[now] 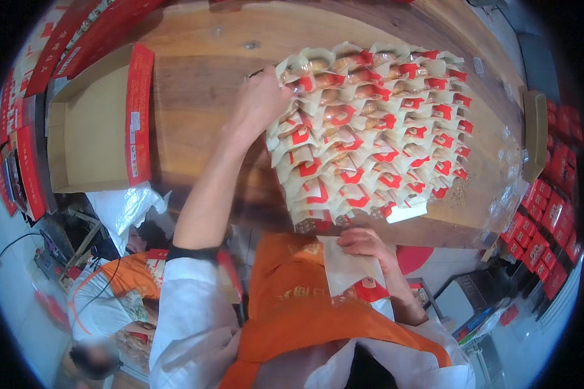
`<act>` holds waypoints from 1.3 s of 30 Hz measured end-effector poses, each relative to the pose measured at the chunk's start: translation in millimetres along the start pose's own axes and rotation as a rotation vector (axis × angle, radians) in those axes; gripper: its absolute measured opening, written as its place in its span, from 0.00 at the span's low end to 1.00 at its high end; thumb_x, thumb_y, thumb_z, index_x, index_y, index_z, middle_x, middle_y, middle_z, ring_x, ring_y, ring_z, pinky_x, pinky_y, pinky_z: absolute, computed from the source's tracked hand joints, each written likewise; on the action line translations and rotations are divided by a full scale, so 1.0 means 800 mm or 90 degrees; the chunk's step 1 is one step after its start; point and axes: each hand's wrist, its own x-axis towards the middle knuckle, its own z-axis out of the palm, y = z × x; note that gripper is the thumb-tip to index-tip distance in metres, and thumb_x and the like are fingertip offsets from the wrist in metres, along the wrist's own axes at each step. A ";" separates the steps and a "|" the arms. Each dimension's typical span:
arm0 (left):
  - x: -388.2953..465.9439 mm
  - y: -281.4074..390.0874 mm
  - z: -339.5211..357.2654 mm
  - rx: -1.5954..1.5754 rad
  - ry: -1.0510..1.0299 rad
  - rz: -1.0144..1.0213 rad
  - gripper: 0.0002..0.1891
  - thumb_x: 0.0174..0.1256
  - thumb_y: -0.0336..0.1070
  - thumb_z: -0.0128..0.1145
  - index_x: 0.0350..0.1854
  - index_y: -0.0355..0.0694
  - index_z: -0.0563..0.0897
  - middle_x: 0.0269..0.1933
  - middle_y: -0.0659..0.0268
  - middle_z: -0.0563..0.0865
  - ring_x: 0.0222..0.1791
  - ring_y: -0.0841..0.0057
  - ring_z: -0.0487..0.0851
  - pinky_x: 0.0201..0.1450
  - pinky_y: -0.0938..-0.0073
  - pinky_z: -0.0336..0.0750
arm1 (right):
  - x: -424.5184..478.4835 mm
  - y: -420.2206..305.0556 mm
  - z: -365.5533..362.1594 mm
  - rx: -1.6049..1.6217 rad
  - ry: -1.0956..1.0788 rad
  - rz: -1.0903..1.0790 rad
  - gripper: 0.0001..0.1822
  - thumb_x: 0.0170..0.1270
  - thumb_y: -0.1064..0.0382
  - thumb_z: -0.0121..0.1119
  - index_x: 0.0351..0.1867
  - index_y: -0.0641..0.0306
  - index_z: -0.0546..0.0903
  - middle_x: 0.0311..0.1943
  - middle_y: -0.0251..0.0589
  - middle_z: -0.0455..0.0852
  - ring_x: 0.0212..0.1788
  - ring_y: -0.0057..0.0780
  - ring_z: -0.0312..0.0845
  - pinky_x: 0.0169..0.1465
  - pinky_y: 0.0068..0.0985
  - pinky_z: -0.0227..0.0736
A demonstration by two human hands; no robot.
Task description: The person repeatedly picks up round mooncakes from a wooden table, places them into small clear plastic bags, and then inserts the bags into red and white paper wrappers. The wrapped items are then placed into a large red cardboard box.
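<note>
Many round baked pastries in paper bags with red print [355, 146] stand in close rows on the wooden table [194, 97]. My left hand [265, 99] reaches to the far left corner of these rows, its fingers bent around the edge of a bagged pastry [294, 87]; the fingertips are partly hidden. Close to my body, below the table's near edge, my right hand [367, 247] grips flat pale paper bags [350, 270] with red printing at their lower end. A white card-like piece [407, 212] sticks out at the near right corner of the rows.
An open cardboard box [95, 138] with a red side stands at the table's left. Crumbs [460, 192] and clear plastic film [508, 197] lie on the right. Red boxes [540, 228] are stacked beyond the right edge. A co-worker [112, 301] bends at lower left.
</note>
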 end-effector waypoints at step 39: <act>-0.095 -0.035 0.062 -0.077 0.300 0.203 0.15 0.43 0.24 0.59 0.39 0.35 0.79 0.33 0.53 0.82 0.35 0.54 0.80 0.42 0.59 0.72 | 0.336 0.045 -0.018 -0.419 -0.253 -0.136 0.27 0.49 0.70 0.63 0.55 0.55 0.72 0.53 0.42 0.75 0.57 0.44 0.67 0.60 0.35 0.62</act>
